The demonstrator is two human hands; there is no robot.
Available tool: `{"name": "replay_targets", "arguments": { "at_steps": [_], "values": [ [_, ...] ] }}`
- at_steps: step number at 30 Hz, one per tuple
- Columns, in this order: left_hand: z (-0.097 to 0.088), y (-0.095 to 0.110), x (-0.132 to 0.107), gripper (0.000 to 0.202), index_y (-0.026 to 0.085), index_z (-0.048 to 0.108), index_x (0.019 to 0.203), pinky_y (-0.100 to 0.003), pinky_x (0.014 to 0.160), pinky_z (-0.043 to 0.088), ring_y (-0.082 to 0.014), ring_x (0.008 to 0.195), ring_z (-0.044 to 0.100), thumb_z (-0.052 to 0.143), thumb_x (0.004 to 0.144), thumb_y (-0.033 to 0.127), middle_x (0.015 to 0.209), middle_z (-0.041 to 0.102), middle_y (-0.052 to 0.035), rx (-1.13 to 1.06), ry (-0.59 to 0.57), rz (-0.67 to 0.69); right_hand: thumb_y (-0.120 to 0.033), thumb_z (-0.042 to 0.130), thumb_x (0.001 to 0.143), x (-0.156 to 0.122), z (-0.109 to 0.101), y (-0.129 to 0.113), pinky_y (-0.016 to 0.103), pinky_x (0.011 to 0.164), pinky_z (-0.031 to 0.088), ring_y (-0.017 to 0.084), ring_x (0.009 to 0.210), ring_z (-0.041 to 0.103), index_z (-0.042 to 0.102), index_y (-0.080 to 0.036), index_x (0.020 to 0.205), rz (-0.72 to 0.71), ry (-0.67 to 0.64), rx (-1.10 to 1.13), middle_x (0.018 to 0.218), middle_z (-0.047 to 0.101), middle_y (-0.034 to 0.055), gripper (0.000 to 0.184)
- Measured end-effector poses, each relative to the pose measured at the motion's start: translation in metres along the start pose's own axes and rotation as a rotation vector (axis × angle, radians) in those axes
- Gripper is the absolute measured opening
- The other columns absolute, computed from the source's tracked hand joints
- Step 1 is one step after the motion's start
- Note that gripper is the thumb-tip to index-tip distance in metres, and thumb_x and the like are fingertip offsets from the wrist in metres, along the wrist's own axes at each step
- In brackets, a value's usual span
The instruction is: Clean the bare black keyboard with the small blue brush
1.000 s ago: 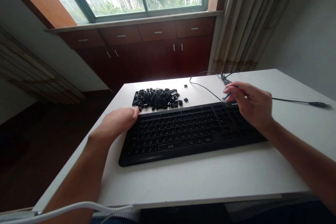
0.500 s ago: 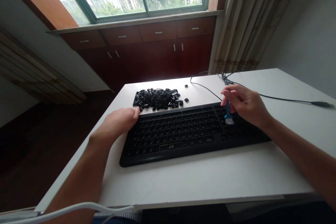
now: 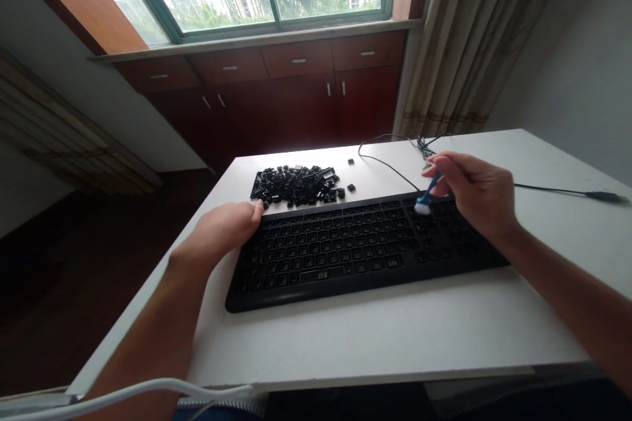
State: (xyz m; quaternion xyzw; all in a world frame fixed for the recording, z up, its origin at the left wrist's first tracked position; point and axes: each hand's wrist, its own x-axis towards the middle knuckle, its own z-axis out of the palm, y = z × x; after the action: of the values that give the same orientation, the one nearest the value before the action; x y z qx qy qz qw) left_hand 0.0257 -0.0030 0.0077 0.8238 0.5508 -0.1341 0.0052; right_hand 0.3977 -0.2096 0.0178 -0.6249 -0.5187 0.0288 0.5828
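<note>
A black keyboard point(image 3: 316, 289) with its keycaps off lies slightly askew on the white table. My left hand point(image 3: 230, 227) grips its far left corner, the thumb along the edge. Between the fingers of my right hand point(image 3: 476, 187) is a small blue brush point(image 3: 427, 195), tilted, its white bristles down at the upper part of the keyboard, right of the main key block. The right hand covers part of the number pad. Behind the keyboard, near my left hand, sits a heap of loose black keycaps point(image 3: 296, 185).
A black cable point(image 3: 388, 163) runs from the keyboard's back edge to a bundle, and its plug end point(image 3: 605, 197) lies at the right. Two stray keycaps rest beside the heap. A white cable point(image 3: 162, 385) crosses the near left edge of the white table point(image 3: 370, 335).
My right hand has moved the brush a little away from me and to the left, and the brush is now more slanted. My left hand stays at the keyboard corner.
</note>
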Motion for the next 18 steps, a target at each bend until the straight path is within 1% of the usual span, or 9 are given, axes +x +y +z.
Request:
{"name": "replay_targets", "arguments": {
  "at_steps": [1,2,4,6,8,10,13,16,18],
  "values": [
    [-0.0001,0.0001,0.0000,0.081,0.013,0.077,0.106,-0.045,0.095,0.050,-0.0398,0.112,0.069,0.008,0.099,0.056,0.115,0.074,-0.0212,0.001,0.000,-0.002,-0.045,0.066,0.097,0.0003,0.0009,-0.0022,0.034,0.067,0.061,0.017,0.068,0.072,0.078,-0.027,0.106,-0.030,0.071,0.042,0.091,0.079,0.0030,0.023],
    [-0.0003,0.0002,0.0000,0.081,0.013,0.077,0.106,-0.045,0.095,0.050,-0.0396,0.112,0.069,0.008,0.099,0.056,0.115,0.074,-0.0211,0.002,-0.001,-0.004,-0.043,0.066,0.097,0.0010,0.0013,-0.0043,0.035,0.068,0.062,0.018,0.072,0.074,0.077,-0.028,0.106,-0.055,0.124,0.090,0.093,0.078,0.0034,0.021],
    [-0.0006,0.0003,0.0000,0.082,0.013,0.077,0.107,-0.045,0.095,0.050,-0.0398,0.112,0.068,0.008,0.099,0.056,0.116,0.074,-0.0212,0.001,-0.003,-0.007,-0.041,0.066,0.098,0.0030,0.0006,-0.0065,0.034,0.060,0.059,0.018,0.066,0.071,0.076,-0.029,0.105,-0.073,0.161,0.140,0.089,0.077,0.0028,0.019],
    [-0.0007,0.0002,0.0002,0.082,0.013,0.076,0.108,-0.045,0.095,0.050,-0.0399,0.112,0.068,0.007,0.099,0.056,0.116,0.074,-0.0215,-0.001,-0.005,-0.006,-0.043,0.065,0.097,0.0046,-0.0011,-0.0056,0.031,0.048,0.052,0.015,0.054,0.064,0.075,-0.028,0.103,-0.047,0.119,0.125,0.080,0.074,0.0016,0.018],
    [-0.0004,-0.0002,0.0006,0.081,0.013,0.076,0.108,-0.045,0.094,0.050,-0.0397,0.111,0.069,0.008,0.099,0.055,0.115,0.074,-0.0213,0.001,-0.009,0.001,-0.045,0.065,0.097,0.0047,-0.0027,-0.0026,0.028,0.043,0.046,0.012,0.048,0.057,0.075,-0.027,0.103,-0.008,0.024,0.096,0.075,0.072,0.0009,0.021],
    [0.0004,-0.0009,0.0014,0.081,0.013,0.077,0.108,-0.045,0.094,0.051,-0.0395,0.110,0.069,0.009,0.099,0.055,0.115,0.074,-0.0212,0.005,-0.009,-0.001,-0.048,0.064,0.097,0.0038,-0.0033,-0.0001,0.026,0.043,0.045,0.010,0.046,0.054,0.074,-0.025,0.104,0.022,-0.066,0.089,0.074,0.071,0.0005,0.026],
    [0.0015,-0.0019,0.0028,0.081,0.013,0.077,0.109,-0.046,0.095,0.050,-0.0403,0.113,0.068,0.009,0.099,0.056,0.118,0.074,-0.0217,0.002,-0.005,-0.003,-0.051,0.061,0.098,0.0021,-0.0034,0.0009,0.024,0.046,0.048,0.009,0.049,0.056,0.074,-0.023,0.104,0.050,-0.149,0.078,0.076,0.072,0.0011,0.031],
    [0.0018,-0.0023,0.0034,0.081,0.012,0.077,0.108,-0.046,0.096,0.050,-0.0410,0.114,0.067,0.009,0.099,0.056,0.116,0.074,-0.0220,-0.008,-0.011,0.001,-0.052,0.059,0.099,0.0009,-0.0037,0.0005,0.024,0.049,0.049,0.009,0.052,0.058,0.074,-0.022,0.100,0.061,-0.208,0.042,0.077,0.071,0.0016,0.034],
    [0.0017,-0.0021,0.0033,0.080,0.012,0.077,0.108,-0.046,0.097,0.050,-0.0411,0.114,0.067,0.009,0.099,0.056,0.117,0.073,-0.0219,-0.013,-0.014,0.002,-0.053,0.058,0.100,0.0002,-0.0041,0.0009,0.024,0.049,0.048,0.009,0.052,0.058,0.074,-0.022,0.099,0.056,-0.208,0.023,0.076,0.071,0.0016,0.035]
  ]
}}
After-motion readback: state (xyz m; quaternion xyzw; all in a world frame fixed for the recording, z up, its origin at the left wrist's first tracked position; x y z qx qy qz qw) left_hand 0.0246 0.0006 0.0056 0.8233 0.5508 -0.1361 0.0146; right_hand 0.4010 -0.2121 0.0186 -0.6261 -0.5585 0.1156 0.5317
